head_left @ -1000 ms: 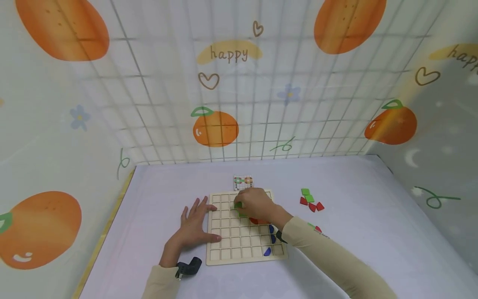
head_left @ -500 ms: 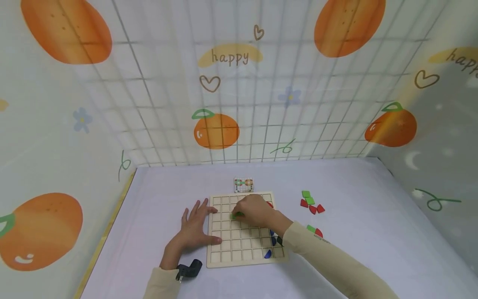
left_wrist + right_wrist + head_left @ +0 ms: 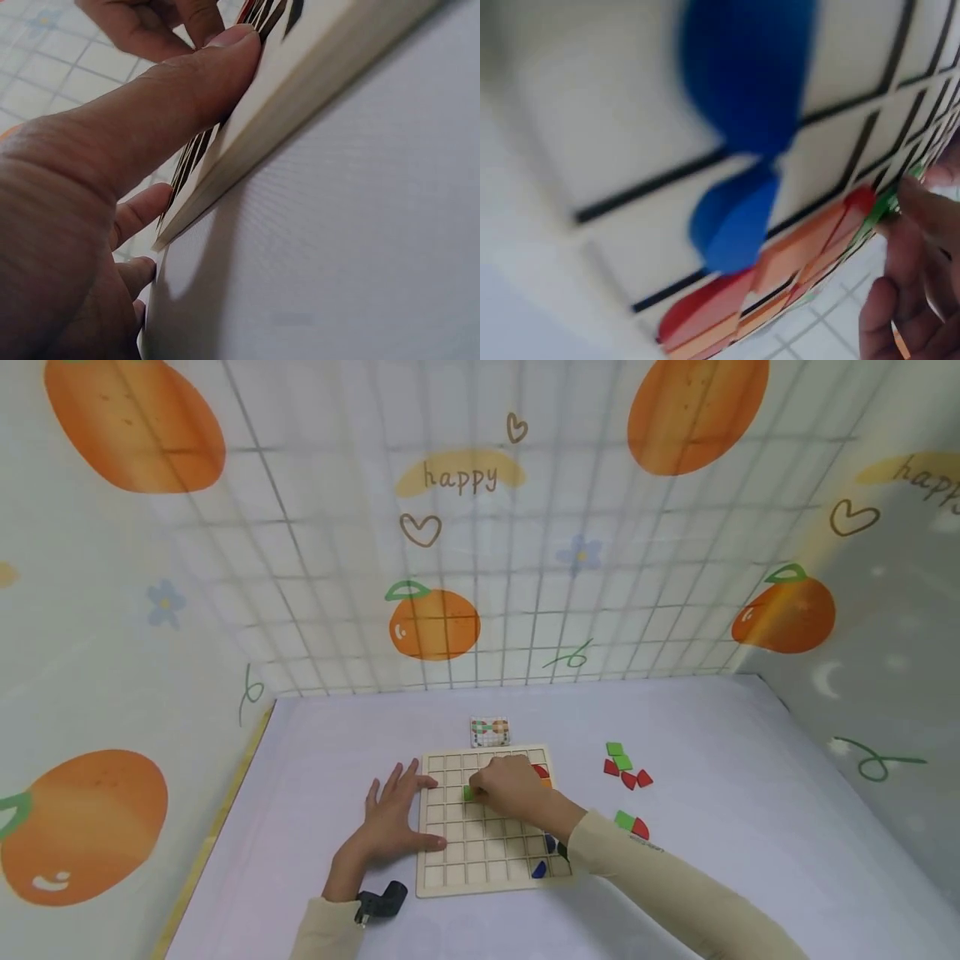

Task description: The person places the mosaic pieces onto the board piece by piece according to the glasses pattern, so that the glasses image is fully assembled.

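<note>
My left hand (image 3: 390, 822) lies with fingers spread along the left side of a wooden grid board (image 3: 455, 853). Its thumb (image 3: 187, 82) rests on the board's rim in the left wrist view. Over the upper middle of the grid, my right hand (image 3: 517, 789) has curled fingers and pinches a green square tile (image 3: 468, 793) low against the cells. Blue half-round pieces (image 3: 739, 225) lie on the right part of the board. Red pieces (image 3: 705, 300) and orange pieces (image 3: 802, 244) sit farther up, partly hidden by the right hand in the head view.
A small printed pattern card (image 3: 490, 732) lies behind the board. To the right are loose green squares (image 3: 622, 762) and red quarter-round pieces (image 3: 628, 780). Another green piece (image 3: 624, 820) and red piece (image 3: 641, 828) lie close to the right sleeve.
My right hand has moved slightly down and toward me over the grid with the green tile, then stayed low there. The left hand keeps its place on the board's edge.
</note>
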`<state>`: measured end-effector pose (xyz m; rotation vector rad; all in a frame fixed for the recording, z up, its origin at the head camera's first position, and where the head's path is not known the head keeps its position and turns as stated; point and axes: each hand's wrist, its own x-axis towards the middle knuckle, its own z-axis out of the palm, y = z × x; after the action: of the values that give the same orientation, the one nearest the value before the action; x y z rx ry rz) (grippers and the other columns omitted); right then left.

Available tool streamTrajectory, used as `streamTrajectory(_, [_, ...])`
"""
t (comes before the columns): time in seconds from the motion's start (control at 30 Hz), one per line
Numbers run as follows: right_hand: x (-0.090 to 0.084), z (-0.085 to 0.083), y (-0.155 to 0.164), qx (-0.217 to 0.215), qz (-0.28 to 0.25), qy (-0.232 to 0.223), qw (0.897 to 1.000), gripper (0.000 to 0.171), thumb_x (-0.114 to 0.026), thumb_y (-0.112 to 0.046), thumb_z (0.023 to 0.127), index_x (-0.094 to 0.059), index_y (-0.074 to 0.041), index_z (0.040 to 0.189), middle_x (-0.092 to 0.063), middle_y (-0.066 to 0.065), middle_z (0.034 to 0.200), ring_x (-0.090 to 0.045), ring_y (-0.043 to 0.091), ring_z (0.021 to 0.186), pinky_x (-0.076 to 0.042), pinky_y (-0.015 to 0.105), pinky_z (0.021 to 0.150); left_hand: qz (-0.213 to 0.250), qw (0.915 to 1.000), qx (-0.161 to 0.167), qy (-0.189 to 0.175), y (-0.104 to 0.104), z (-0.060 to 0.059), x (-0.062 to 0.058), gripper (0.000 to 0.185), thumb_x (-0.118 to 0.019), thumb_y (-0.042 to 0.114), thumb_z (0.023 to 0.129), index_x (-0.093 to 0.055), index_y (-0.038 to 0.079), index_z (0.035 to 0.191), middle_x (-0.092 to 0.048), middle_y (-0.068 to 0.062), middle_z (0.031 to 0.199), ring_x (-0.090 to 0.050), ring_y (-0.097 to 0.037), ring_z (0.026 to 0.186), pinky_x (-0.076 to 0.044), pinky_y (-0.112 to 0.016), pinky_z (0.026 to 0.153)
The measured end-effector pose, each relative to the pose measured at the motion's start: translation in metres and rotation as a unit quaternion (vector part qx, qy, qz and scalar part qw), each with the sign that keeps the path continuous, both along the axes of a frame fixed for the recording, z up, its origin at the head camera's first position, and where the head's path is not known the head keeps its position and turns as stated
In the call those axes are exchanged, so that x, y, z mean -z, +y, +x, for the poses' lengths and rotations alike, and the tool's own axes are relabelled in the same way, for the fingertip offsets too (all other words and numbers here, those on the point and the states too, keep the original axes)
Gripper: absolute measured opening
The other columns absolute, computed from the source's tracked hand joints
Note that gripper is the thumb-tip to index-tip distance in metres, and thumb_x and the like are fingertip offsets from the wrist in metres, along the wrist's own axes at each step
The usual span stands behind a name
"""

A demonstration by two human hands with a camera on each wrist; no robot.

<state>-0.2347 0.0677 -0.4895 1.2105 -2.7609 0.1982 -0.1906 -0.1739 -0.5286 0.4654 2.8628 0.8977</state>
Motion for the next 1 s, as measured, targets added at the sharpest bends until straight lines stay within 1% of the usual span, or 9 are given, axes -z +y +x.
streamTrajectory(0.1, [-0.003, 0.003, 0.011, -0.001, -0.016, -0.001, 1.0, 0.002, -0.077, -0.022, 0.086, -0.077, -0.024, 0.086, -0.072, -0.012, 0.084, -0.063, 0.006, 0.065, -0.047, 0.023, 0.046, -0.002, 1.0, -0.003, 0.001, 0.002, 0.001, -0.001, 0.087, -0.088, 0.058, 0.059, -0.05, 0.025, 0.13, -0.013, -0.013, 0.163, -0.001, -0.035, 0.148, 0.009, -0.062, 0.112])
streamTrajectory(0.2, [-0.006, 0.004, 0.024, 0.004, -0.046, -0.016, 0.999, 0.009, -0.078, -0.023, 0.085, -0.077, -0.021, 0.094, -0.072, -0.007, 0.103, -0.069, 0.012, 0.085, -0.055, 0.027, 0.059, -0.002, 1.0, -0.005, 0.003, 0.003, 0.002, -0.001, 0.086, -0.088, 0.056, 0.059, -0.051, 0.024, 0.13, -0.014, -0.014, 0.162, -0.002, -0.036, 0.148, 0.008, -0.062, 0.112])
streamTrajectory(0.27, [-0.009, 0.005, 0.034, 0.021, -0.061, -0.029, 0.997, 0.013, -0.078, -0.023, 0.085, -0.077, -0.02, 0.097, -0.071, -0.005, 0.109, -0.069, 0.015, 0.091, -0.057, 0.03, 0.065, -0.005, 1.0, -0.004, 0.001, 0.004, 0.001, -0.001, 0.087, -0.088, 0.057, 0.06, -0.05, 0.024, 0.13, -0.014, -0.013, 0.163, -0.002, -0.035, 0.148, 0.008, -0.061, 0.112])
streamTrajectory(0.37, [-0.012, 0.004, 0.052, 0.064, -0.069, -0.041, 0.995, 0.014, -0.078, -0.021, 0.085, -0.077, -0.018, 0.099, -0.071, -0.004, 0.104, -0.066, 0.016, 0.091, -0.057, 0.032, 0.071, -0.007, 1.0, -0.006, 0.001, 0.004, 0.001, -0.001, 0.087, -0.088, 0.056, 0.06, -0.05, 0.024, 0.131, -0.013, -0.013, 0.163, -0.001, -0.035, 0.148, 0.009, -0.061, 0.112])
streamTrajectory(0.47, [-0.008, 0.0, 0.074, 0.125, -0.054, -0.039, 0.99, 0.014, -0.077, -0.021, 0.085, -0.078, -0.018, 0.099, -0.072, -0.005, 0.098, -0.064, 0.016, 0.088, -0.056, 0.032, 0.073, -0.009, 0.9999, -0.01, -0.003, 0.003, 0.001, 0.001, 0.087, -0.088, 0.056, 0.059, -0.049, 0.025, 0.131, -0.013, -0.012, 0.163, -0.001, -0.034, 0.149, 0.009, -0.061, 0.112])
streamTrajectory(0.57, [-0.002, -0.002, 0.1, 0.176, -0.033, -0.039, 0.983, 0.017, -0.078, -0.023, 0.085, -0.077, -0.017, 0.1, -0.071, -0.002, 0.099, -0.062, 0.018, 0.087, -0.055, 0.034, 0.074, -0.007, 0.9999, -0.012, -0.008, 0.002, 0.001, 0.003, 0.088, -0.088, 0.058, 0.058, -0.05, 0.025, 0.13, -0.012, -0.011, 0.163, 0.0, -0.033, 0.149, 0.01, -0.06, 0.112])
streamTrajectory(0.67, [0.004, -0.001, 0.127, 0.21, -0.019, -0.032, 0.977, 0.021, -0.078, -0.022, 0.083, -0.076, -0.012, 0.101, -0.071, 0.004, 0.1, -0.063, 0.024, 0.087, -0.055, 0.04, 0.075, -0.006, 0.9998, -0.013, -0.011, 0.0, -0.001, 0.006, 0.088, -0.088, 0.059, 0.057, -0.051, 0.026, 0.13, -0.012, -0.01, 0.163, 0.0, -0.032, 0.149, 0.011, -0.059, 0.113])
streamTrajectory(0.83, [0.006, 0.005, 0.161, 0.239, -0.019, -0.042, 0.97, 0.019, -0.078, -0.012, 0.083, -0.076, -0.005, 0.101, -0.071, 0.009, 0.097, -0.064, 0.028, 0.089, -0.055, 0.046, 0.08, 0.017, 0.9998, -0.008, -0.011, 0.0, -0.002, 0.004, 0.082, -0.088, 0.051, 0.062, -0.052, 0.024, 0.131, -0.013, -0.01, 0.163, 0.0, -0.033, 0.149, 0.01, -0.059, 0.113])
streamTrajectory(1.0, [0.002, 0.006, 0.175, 0.217, -0.047, -0.067, 0.973, 0.013, -0.074, 0.0, 0.084, -0.075, 0.001, 0.096, -0.07, 0.01, 0.09, -0.066, 0.023, 0.083, -0.056, 0.04, 0.075, 0.032, 0.9992, 0.003, -0.024, -0.005, -0.003, 0.001, 0.072, -0.084, 0.043, 0.073, -0.051, 0.021, 0.134, -0.014, -0.01, 0.163, -0.001, -0.032, 0.149, 0.008, -0.057, 0.114])
